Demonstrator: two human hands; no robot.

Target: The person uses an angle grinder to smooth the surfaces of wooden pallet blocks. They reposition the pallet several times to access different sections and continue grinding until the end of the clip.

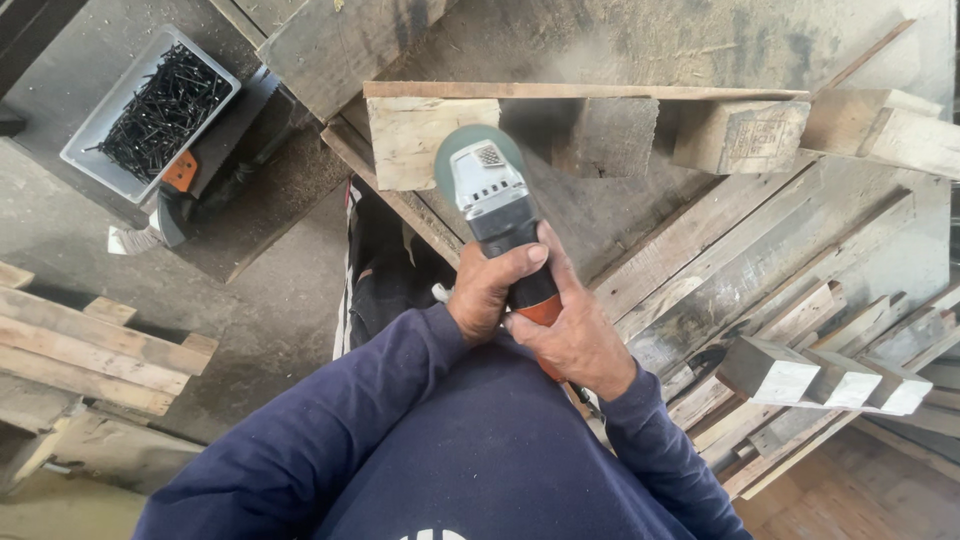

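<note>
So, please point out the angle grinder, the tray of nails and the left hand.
angle grinder [490,190]: head view, grey gear housing.
tray of nails [88,140]: head view, pale left rim.
left hand [484,292]: head view, back of hand.

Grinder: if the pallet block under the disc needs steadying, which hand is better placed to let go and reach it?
Probably the left hand. It grips the grinder nearer its head, closest to the pale block. The right hand wraps the rear of the handle, by the orange part, farther from the block.
</note>
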